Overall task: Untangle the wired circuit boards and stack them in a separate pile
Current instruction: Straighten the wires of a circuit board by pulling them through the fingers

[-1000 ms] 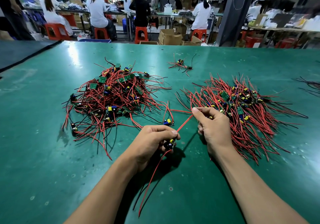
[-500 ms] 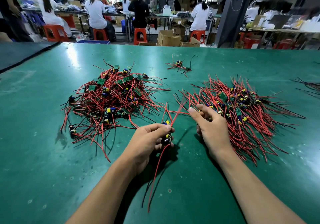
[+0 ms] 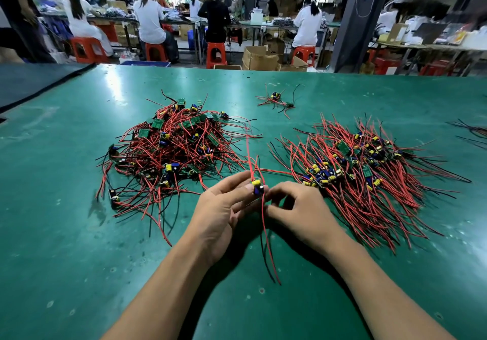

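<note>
1. While your left hand [image 3: 224, 208] sits in the lower middle of the frame, its thumb and fingers pinch one circuit board [image 3: 257, 187] with yellow and blue parts, held above the green table [image 3: 66, 234].
2. The red and black wires [image 3: 266, 234] of this board hang down between your two hands.
3. Your right hand [image 3: 297, 208] is just right of the board, with fingers curled and tips at the wires; whether they really pinch them I cannot tell.
4. The tangled heap [image 3: 174, 150] lies at the centre left.
5. The sorted pile [image 3: 363, 171] lies at the centre right, with its wires fanned out.
6. A small bunch [image 3: 276, 100] lies apart from both, in the upper middle.
</note>
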Motion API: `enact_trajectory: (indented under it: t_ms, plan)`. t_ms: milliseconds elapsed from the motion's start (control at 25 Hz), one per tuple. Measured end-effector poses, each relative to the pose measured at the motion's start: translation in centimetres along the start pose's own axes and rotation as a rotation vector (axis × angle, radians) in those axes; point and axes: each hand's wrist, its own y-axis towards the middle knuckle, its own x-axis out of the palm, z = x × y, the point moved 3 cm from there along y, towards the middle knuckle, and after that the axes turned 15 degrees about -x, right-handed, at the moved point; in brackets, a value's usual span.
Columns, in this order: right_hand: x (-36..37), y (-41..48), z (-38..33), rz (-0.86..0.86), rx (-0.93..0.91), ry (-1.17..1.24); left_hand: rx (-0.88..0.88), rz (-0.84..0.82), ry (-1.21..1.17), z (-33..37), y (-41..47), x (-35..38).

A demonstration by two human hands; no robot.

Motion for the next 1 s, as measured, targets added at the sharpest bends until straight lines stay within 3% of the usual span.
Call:
enact_trajectory:
  t_ms: [160, 360, 680, 800, 880, 1000]
  plan:
    - [1.0, 0.0, -1.4, 0.013, -0.126, 0.029, 0.085, 0.095, 0.070, 0.5, 0.0, -0.6]
    - [0.9, -0.1, -2.2, 0.148, -0.145, 0.116, 0.026, 0.081, 0.075, 0.3, 0.0, -0.5]
    - [0.9, 0.2, -2.7, 0.169, 0.078, 0.524, 0.011, -0.006, 0.084, 0.1, -0.3, 0.1]
    - [0.7, 0.6, -2.5, 0.313, 0.242, 0.683, 0.005, -0.037, 0.098, 0.1, -0.4, 0.2]
    - [0.2, 0.7, -2.2, 0.375, 0.352, 0.941, -0.045, -0.131, 0.077, 0.1, -0.5, 0.4]
    - [-0.2, 0.5, -2.3, 0.212, 0.430, 1.226, -0.200, -0.237, 0.025, -0.1, -0.8, 0.6]
